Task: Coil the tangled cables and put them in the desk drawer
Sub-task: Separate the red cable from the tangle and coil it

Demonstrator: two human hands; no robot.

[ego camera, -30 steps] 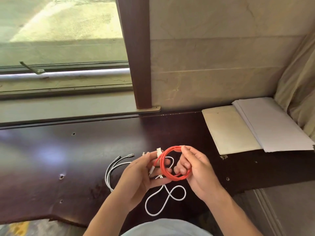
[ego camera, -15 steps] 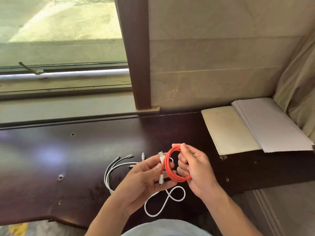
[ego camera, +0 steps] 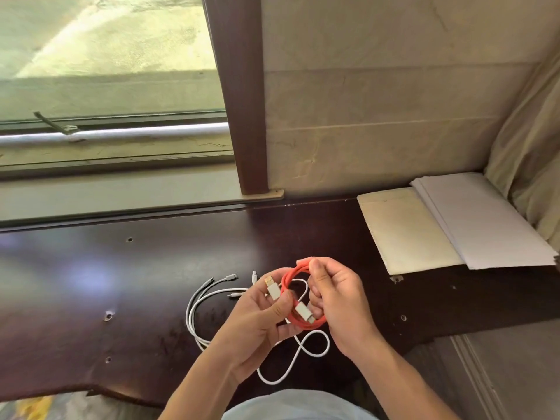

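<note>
The dark wooden worktop [ego camera: 91, 283] carries loose white cables [ego camera: 194, 310], which lie at 9 o'clock from the hands and touch the surface; a further loop of white cable shows at 6 o'clock beneath the hands. The left hand [ego camera: 257, 328] is raised above the worktop, its fingers [ego camera: 280, 309] closed on the orange cable [ego camera: 295, 278] just beside a white plug [ego camera: 274, 291]. The orange cable forms a small coil held between both hands, clear of the worktop. A second white plug [ego camera: 303, 312] lies across the lower part of the coil. The right hand [ego camera: 342, 304] grips the coil at its 12 o'clock edge, fingers pinched together on the strands. At 2 o'clock, a cream pad [ego camera: 406, 231] and a stack of white paper [ego camera: 485, 222] rest on the worktop, well apart from the hands.
</note>
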